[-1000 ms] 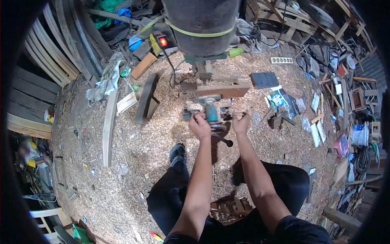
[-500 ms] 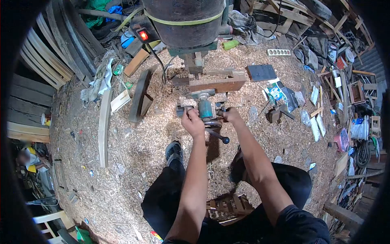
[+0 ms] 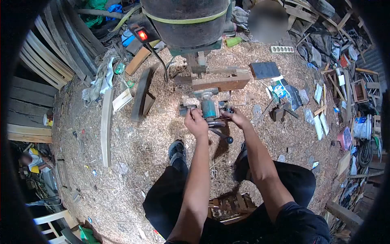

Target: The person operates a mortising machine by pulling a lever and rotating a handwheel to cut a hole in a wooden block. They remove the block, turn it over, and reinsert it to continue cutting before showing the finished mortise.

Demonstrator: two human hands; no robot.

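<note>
My left hand [image 3: 196,123] has its fingers closed at the left side of a green machine carriage [image 3: 209,109]; the part in its fingertips is too small to make out. On the carriage's right side my right hand [image 3: 237,118] closes its thumb and fingers on a small dark handle [image 3: 228,110]. Between and below the hands sit a round handwheel [image 3: 216,123] and a lever with a black ball knob [image 3: 230,140]. A brown wooden block [image 3: 221,83] with a cut-out stands just beyond the carriage, beneath the tool head [image 3: 198,65].
Above hangs a large dark motor housing [image 3: 185,30] with a lit red switch [image 3: 142,35]. Wood shavings cover the floor [image 3: 134,179]. Boards [image 3: 106,130] and a dark beam [image 3: 142,97] lie left, a power strip [image 3: 282,49] at back right. Another person [image 3: 35,160] is at far left.
The view has shifted slightly, moving the scene a little to the right. My right hand's fingers have changed position at the small handle. My left hand stays at the carriage's left side.
</note>
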